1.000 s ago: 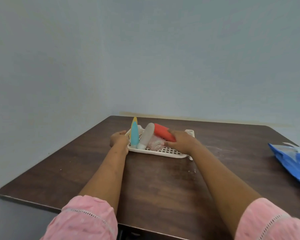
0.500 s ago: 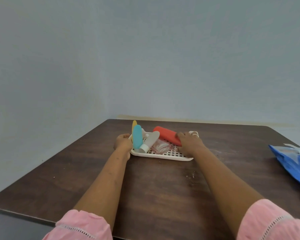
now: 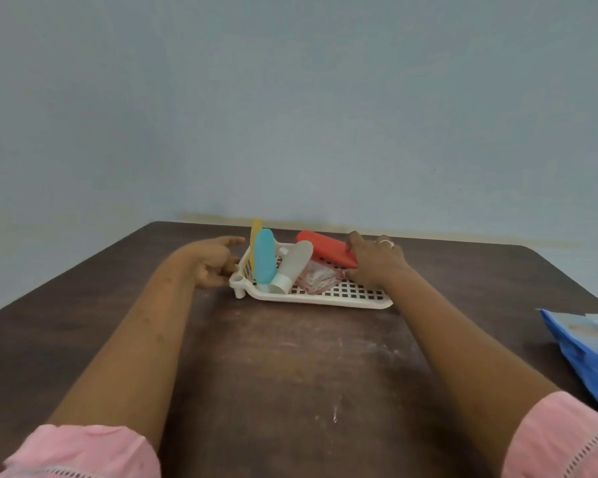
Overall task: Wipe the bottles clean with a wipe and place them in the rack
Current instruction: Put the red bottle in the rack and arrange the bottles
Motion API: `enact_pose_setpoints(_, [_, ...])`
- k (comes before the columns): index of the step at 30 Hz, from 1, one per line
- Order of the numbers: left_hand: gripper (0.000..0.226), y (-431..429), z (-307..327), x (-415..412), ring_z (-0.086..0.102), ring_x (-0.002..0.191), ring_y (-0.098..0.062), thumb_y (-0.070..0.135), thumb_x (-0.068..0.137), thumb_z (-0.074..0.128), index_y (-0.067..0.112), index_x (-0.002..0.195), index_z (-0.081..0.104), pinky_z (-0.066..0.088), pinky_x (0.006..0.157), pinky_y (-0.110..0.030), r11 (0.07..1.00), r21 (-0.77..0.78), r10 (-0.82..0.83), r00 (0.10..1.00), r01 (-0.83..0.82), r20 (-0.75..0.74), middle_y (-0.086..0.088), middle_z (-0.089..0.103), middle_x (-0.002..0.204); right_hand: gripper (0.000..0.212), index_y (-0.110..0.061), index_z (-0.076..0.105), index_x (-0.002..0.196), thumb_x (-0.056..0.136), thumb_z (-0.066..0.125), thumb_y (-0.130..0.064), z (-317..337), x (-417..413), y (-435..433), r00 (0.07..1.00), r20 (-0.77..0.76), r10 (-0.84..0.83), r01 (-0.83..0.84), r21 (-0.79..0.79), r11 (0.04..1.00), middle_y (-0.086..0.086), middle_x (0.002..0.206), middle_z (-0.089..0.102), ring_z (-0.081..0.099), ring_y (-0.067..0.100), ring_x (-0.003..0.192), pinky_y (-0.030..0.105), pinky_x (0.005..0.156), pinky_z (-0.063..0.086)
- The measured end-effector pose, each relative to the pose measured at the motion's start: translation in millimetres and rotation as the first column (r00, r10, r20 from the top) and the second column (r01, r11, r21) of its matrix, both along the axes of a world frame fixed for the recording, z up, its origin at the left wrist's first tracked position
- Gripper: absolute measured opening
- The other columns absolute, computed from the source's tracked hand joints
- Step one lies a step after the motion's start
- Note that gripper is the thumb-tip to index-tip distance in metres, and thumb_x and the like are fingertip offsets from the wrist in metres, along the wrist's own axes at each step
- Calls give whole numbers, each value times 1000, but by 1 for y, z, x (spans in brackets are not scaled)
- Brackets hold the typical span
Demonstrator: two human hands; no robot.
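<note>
Our right hand [image 3: 373, 262] grips the red bottle [image 3: 325, 251] at the far side of the rack [image 3: 359, 301]. Our left hand [image 3: 214, 262], loosely open and empty, hovers beside its left rim. We judge a jostle could topple the leaning blue bottle [image 3: 266, 257].

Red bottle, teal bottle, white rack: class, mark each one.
red bottle [image 3: 320, 248], head view, middle of its body.
teal bottle [image 3: 266, 257], head view, middle of its body.
white rack [image 3: 356, 293], head view, bare grid floor.

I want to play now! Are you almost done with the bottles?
Nearly. The yellow bottle, teal bottle and white bottle already sit in the rack. The right hand grips the red bottle at the rack's far side. Left: settle it and let go.
</note>
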State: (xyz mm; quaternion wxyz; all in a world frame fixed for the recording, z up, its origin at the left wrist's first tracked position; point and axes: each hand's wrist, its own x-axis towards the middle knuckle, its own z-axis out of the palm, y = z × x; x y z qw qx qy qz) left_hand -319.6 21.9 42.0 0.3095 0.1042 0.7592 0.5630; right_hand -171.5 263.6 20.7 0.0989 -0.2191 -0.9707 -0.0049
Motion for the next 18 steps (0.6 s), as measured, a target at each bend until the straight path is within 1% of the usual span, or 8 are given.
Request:
enact_pose_setpoints(3, [77, 9, 8, -4, 64, 95, -26, -25, 88, 30, 25, 145, 36, 61, 59, -35, 993, -89, -73, 997, 76, 32, -14, 62, 122, 60, -23, 31, 126, 79, 65, -41, 5, -7, 15, 999, 36, -9, 10, -39, 999, 9, 114, 58, 46, 33, 113, 45, 91, 38])
enact_pose_setpoints(5, [75, 10, 15, -2, 64, 100, -28, -23, 89, 31, 26, 145, 36, 60, 72, -41, 984, -154, -83, 996, 89, 42, -14, 61, 122, 65, -22, 30, 130, 78, 65, -40, 11, -10, 17, 996, 85, -20, 24, -37, 999, 10, 114, 57, 46, 33, 114, 44, 89, 41])
enact_pose_setpoints(7, [74, 12, 25, 0, 61, 111, -30, -22, 89, 31, 25, 146, 35, 56, 84, -47, 967, -245, -76, 997, 76, 6, -13, 55, 133, 63, -19, 32, 129, 78, 64, -39, 16, -13, 17, 988, 153, -30, 37, -45, 998, 10, 116, 57, 45, 33, 115, 44, 90, 41])
enact_pose_setpoints(9, [67, 14, 41, 3, 55, 116, -29, -15, 91, 32, 24, 144, 39, 52, 81, -40, 946, -320, 7, 987, -59, -159, -10, 47, 142, 62, -17, 35, 128, 78, 63, -41, 21, -13, 16, 975, 219, -39, 58, -85, 995, 9, 118, 55, 45, 33, 116, 44, 90, 41])
enact_pose_setpoints(11, [60, 18, 62, 9, 53, 118, -29, -9, 90, 36, 21, 141, 44, 45, 76, -33, 930, -279, 115, 911, -239, -397, -11, 46, 143, 64, -15, 37, 128, 77, 64, -43, 26, -11, 13, 968, 245, -57, 105, -187, 977, 9, 120, 51, 44, 32, 117, 44, 87, 44])
enact_pose_setpoints(13, [62, 23, 83, 20, 51, 117, -26, -10, 85, 39, 19, 139, 47, 43, 78, -28, 932, -220, 125, 824, -288, -552, -11, 46, 142, 61, -13, 36, 129, 79, 63, -35, 33, -7, 7, 976, 197, -90, 143, -275, 951, 10, 123, 46, 38, 35, 121, 46, 89, 45])
enact_pose_setpoints(16, [59, 35, 112, 41, 45, 127, -24, -6, 82, 49, 22, 133, 51, 43, 99, -34, 933, -299, -58, 734, -202, -677, -6, 47, 141, 57, -12, 37, 124, 75, 65, -20, 45, 3, 2, 977, 49, -205, 203, -478, 855, 9, 118, 45, 40, 37, 117, 45, 88, 45])
enact_pose_setpoints(18, [56, 47, 120, 54, 38, 133, -20, -2, 84, 54, 27, 133, 51, 36, 108, -41, 879, -466, -275, 691, -100, -668, 1, 45, 143, 54, -19, 41, 114, 66, 67, -14, 49, 15, 2, 954, -27, -299, 217, -627, 748, 4, 106, 51, 52, 32, 103, 44, 81, 50])
